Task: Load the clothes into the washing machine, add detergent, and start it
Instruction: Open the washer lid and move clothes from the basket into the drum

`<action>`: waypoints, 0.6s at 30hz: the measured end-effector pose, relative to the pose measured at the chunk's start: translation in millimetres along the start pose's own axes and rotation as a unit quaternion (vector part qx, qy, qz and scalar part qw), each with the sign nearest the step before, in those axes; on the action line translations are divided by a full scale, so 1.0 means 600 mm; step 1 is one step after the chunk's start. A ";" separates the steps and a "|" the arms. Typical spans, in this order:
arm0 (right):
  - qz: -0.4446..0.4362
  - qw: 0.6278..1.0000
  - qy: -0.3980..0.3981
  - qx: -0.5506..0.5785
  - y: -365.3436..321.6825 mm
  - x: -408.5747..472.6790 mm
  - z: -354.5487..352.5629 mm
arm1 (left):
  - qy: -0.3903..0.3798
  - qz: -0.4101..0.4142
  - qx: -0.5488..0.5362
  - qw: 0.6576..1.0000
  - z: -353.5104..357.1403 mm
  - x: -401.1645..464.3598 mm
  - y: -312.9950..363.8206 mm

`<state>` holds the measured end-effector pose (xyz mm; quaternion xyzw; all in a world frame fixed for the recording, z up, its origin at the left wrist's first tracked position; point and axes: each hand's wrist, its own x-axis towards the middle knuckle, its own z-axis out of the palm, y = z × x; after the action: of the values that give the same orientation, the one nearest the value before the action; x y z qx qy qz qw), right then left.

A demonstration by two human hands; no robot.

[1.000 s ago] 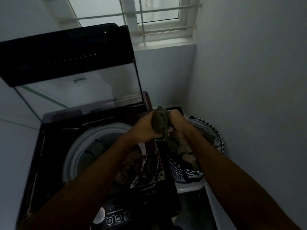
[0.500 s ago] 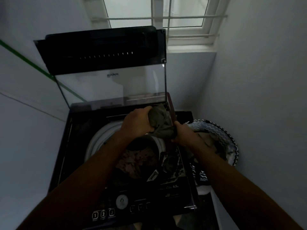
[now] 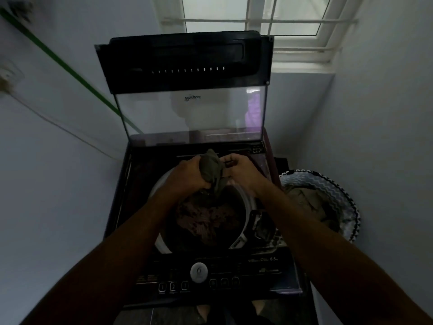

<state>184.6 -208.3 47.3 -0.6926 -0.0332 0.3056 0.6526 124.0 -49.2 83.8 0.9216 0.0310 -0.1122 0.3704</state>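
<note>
Left hand and right hand are both clenched on one olive-green garment, bunched between them, with each fist touching the cloth from its own side. The garment's long axis runs roughly vertical: a peak of fabric stands above the knuckles, and a tail hangs down toward the drum. The bundle is held directly over the far part of the drum opening, so the drop calls for a straight descent and a release of both hands; neither hand is clearly nearer the opening, as far as can be judged.

The cloth looks soft, creased and limp, dull in colour (the dim light hides any finer detail). Dark mottled clothing already lies in the drum below.

The washing machine stands with its lid raised upright behind the hands. The control panel faces the person. A laundry basket with a zigzag rim sits just beside the machine on the right and holds more clothes. Detergent is not in view.
</note>
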 end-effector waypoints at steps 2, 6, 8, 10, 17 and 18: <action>-0.013 0.999 0.020 -0.033 0.005 0.010 0.018 | -0.004 -0.010 0.012 1.000 -0.001 -0.005 -0.011; -0.019 0.992 0.029 -0.119 0.019 0.016 0.046 | -0.001 -0.025 0.039 0.999 0.010 -0.012 -0.052; -0.054 0.983 0.013 -0.173 0.030 0.017 0.055 | -0.003 -0.016 0.037 0.999 0.016 -0.015 -0.067; -0.064 0.975 0.026 -0.212 0.037 0.015 0.062 | 0.018 0.029 0.012 0.999 0.022 -0.015 -0.079; -0.060 0.968 0.081 -0.230 0.056 0.022 0.053 | 0.013 0.016 -0.019 1.000 0.030 0.006 -0.078; -0.056 0.968 0.086 -0.230 0.057 0.021 0.043 | 0.009 0.020 -0.028 0.999 0.033 0.010 -0.069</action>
<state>170.6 -185.1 12.3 -0.8447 -0.0850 0.1914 0.4926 120.2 -33.0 40.7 0.9120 0.0192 -0.0958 0.3983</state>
